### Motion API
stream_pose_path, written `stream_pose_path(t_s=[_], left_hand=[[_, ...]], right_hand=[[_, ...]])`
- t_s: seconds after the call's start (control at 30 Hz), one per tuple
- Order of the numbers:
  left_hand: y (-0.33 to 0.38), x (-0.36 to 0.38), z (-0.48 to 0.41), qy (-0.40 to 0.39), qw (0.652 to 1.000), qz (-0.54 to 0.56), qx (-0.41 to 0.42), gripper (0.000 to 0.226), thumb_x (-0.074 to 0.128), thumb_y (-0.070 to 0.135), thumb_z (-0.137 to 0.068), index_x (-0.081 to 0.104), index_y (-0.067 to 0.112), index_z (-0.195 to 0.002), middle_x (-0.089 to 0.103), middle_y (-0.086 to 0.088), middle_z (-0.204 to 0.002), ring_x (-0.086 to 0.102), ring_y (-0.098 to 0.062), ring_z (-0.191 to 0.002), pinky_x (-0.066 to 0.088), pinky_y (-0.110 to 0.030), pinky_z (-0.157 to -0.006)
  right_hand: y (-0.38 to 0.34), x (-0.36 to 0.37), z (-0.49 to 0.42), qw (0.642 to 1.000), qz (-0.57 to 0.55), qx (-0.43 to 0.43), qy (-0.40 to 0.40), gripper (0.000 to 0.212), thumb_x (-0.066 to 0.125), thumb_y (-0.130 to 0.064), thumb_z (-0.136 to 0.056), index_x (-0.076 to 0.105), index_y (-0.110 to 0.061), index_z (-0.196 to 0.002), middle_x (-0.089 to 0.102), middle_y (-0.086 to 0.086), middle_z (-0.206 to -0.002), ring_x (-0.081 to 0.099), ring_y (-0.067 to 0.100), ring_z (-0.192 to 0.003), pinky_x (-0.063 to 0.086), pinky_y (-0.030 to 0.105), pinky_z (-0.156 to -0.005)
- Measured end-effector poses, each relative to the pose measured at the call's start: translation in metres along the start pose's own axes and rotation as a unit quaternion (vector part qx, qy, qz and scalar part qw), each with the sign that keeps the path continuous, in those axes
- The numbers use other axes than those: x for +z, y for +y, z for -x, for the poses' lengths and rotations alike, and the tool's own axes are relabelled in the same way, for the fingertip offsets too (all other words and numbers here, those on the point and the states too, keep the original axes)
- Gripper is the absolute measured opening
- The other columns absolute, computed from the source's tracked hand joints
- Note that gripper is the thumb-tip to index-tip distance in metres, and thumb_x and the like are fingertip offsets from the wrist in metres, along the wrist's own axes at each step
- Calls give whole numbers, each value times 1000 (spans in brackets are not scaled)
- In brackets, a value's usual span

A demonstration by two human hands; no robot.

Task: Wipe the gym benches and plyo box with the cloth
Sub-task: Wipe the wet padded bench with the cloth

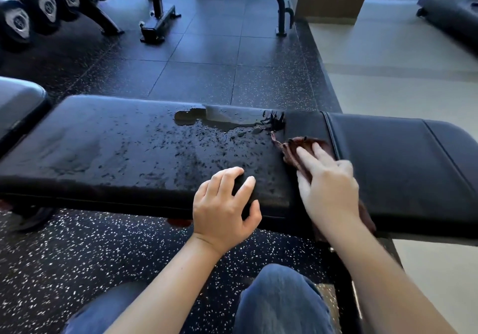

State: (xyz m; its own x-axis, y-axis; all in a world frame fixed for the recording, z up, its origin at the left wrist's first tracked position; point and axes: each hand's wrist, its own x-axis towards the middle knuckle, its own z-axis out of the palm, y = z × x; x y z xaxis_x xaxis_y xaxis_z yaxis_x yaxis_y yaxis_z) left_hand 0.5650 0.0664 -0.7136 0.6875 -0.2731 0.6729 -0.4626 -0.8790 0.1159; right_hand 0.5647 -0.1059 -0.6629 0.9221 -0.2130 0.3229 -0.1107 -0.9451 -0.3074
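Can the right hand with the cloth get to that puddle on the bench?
Probably yes. The right hand presses the cloth on the bench, the puddle lies just left along the far edge, and only wet pad lies between; the left hand rests at the near edge.

My left hand (222,204) and right hand (328,186) have short, evenly trimmed nails. Both forearms (165,282) are bare. I wear blue denim jeans (282,300). The fabric over the right knee shows a paler, faded patch.
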Motion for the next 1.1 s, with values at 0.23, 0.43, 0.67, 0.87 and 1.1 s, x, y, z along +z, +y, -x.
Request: stream_pose_path(t_s=[0.23,0.43,0.67,0.87,1.1], left_hand=[[-1,-14,-2,-81,991,89,-55,35,51,37,-77,71,16,-97,63,-5,-106,54,-21,-99,40,-33,-80],[-51,-40,-13,-69,994,83,26,36,50,29,-78,69,8,-99,61,-16,-106,56,-33,-100,39,-40,-83],[-83,-36,-25,-140,989,50,-2,47,45,39,-78,68,6,-102,61,-15,-107,57,-35,-99,45,-45,-81],[-81,-34,-24,-165,985,44,3,46,44,42,-77,69,9,-98,62,-12,-102,59,-32,-93,48,-42,-74],[-79,-32,-24,-145,989,42,3,43,45,40,-76,69,10,-95,63,-11,-100,59,-30,-92,47,-39,-69]], right_hand=[[-14,5,-2,997,28,78,-7,44,54,-21,-91,48,-31,-133,41,1,-145,41,35,-109,38,44,-90],[-79,19,13,990,39,133,-7,43,49,-24,-93,44,-33,-135,36,1,-147,40,36,-109,38,41,-89],[-87,25,12,999,16,37,-4,43,54,-21,-90,50,-29,-132,45,5,-142,45,37,-104,42,41,-87],[-69,21,-2,992,73,107,-11,44,47,-22,-94,42,-31,-137,36,3,-148,41,36,-108,40,40,-90],[-55,30,-70,993,42,83,-68,46,46,-18,-94,40,-28,-139,32,5,-150,33,38,-120,33,43,-100]])
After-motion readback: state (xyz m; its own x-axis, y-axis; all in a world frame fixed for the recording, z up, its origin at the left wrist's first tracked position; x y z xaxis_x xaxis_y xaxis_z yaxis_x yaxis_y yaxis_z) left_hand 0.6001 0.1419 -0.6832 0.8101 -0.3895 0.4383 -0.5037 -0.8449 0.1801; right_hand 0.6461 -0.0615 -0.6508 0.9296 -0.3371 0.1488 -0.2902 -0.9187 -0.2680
